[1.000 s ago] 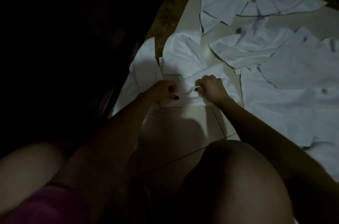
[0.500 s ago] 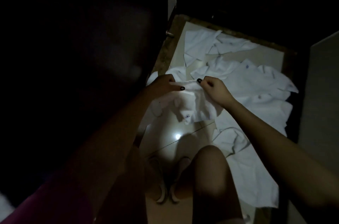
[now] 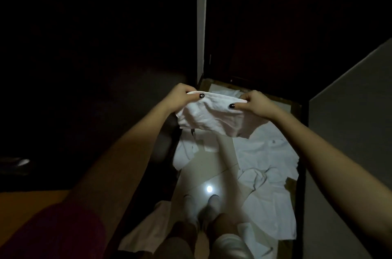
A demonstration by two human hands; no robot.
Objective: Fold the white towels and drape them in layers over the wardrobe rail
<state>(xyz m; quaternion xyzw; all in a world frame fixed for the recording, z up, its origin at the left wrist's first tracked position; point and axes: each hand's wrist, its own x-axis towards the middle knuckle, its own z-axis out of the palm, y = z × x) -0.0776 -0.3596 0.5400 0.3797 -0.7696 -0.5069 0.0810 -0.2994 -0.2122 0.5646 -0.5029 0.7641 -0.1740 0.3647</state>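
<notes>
Early stage: left hand (image 3: 182,97) and right hand (image 3: 254,102) each pinch the top edge of one towel (image 3: 212,119) in mid-air. Other towels (image 3: 265,156) lie unfolded on the floor (image 3: 201,176). Rail not visible.

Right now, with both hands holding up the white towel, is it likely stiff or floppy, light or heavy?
Probably floppy: the white towel sags and wrinkles between the left hand and right hand. Likely light, since pinches at its top edge alone carry it.
</notes>
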